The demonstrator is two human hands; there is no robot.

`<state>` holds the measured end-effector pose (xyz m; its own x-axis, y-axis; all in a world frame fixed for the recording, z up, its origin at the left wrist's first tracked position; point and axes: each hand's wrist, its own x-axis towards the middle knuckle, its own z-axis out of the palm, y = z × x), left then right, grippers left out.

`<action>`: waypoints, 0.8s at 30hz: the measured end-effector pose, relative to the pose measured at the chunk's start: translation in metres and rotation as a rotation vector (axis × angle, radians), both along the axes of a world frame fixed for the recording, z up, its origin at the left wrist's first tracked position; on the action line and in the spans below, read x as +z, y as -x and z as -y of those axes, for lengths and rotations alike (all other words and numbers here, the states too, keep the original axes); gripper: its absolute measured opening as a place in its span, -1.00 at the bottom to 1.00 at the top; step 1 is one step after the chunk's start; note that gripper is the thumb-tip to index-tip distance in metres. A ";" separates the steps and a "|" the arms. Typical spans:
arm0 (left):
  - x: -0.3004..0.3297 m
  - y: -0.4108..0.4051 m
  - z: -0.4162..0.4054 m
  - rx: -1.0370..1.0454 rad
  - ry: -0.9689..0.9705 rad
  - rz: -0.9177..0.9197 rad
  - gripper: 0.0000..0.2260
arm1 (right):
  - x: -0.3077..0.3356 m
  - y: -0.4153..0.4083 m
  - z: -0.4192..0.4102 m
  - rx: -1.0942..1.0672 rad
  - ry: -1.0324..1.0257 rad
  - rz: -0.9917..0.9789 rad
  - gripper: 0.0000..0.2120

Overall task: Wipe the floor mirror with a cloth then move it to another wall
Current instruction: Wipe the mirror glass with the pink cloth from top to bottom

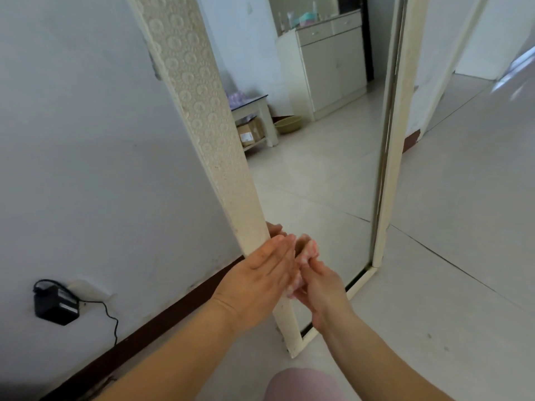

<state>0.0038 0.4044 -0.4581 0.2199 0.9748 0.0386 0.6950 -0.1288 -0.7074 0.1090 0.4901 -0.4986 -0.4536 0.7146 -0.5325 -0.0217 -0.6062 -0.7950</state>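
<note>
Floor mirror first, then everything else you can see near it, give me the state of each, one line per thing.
floor mirror: upright, leaning against the wall, base on the floor.
cloth: pink, bunched up, pressed to the lower glass.
right hand: gripping the cloth.
left hand: open, flat, fingers by the frame's left edge.
power adapter: plugged into a wall socket, cord hanging down.

I see the floor mirror point(312, 175) leaning on the wall point(86, 140). My left hand point(260, 270) lies flat against its frame, my right hand point(321, 287) pinching a pinkish cloth point(307, 253) at the glass.
</note>
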 end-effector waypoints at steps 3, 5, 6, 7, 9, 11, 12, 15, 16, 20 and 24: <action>-0.007 -0.005 0.002 0.049 0.096 0.085 -0.56 | -0.034 0.008 0.007 -0.081 0.166 0.027 -0.75; -0.013 -0.009 0.004 -0.051 0.092 -0.055 -0.55 | -0.057 0.013 0.003 -0.142 0.267 0.032 -0.71; -0.013 -0.009 0.006 -0.046 0.130 -0.084 -0.52 | -0.069 0.013 0.000 -0.158 0.314 0.038 -0.67; -0.013 -0.013 0.007 -0.015 0.179 -0.080 -0.50 | -0.082 0.013 -0.004 -0.168 0.356 0.046 -0.63; -0.015 -0.019 0.003 0.001 0.315 -0.091 -0.48 | -0.108 0.012 -0.009 -0.203 0.436 0.036 -0.56; -0.016 -0.024 0.003 0.003 0.402 -0.067 -0.47 | -0.132 0.008 -0.013 -0.260 0.502 0.024 -0.50; -0.018 -0.025 0.003 -0.018 0.418 -0.068 -0.47 | -0.144 0.006 -0.015 -0.276 0.530 0.024 -0.46; -0.026 -0.025 0.006 -0.008 0.406 -0.105 -0.48 | -0.171 -0.002 -0.022 -0.312 0.604 0.055 -0.49; -0.031 -0.024 0.008 -0.001 0.390 -0.110 -0.49 | -0.177 -0.005 -0.024 -0.313 0.616 0.073 -0.54; -0.040 -0.015 0.010 0.046 0.332 -0.033 -0.58 | -0.182 -0.014 -0.034 -0.302 0.591 0.100 -0.64; -0.049 -0.014 0.006 -0.051 0.230 0.028 -0.61 | -0.160 -0.011 -0.062 -0.425 0.487 0.041 -0.69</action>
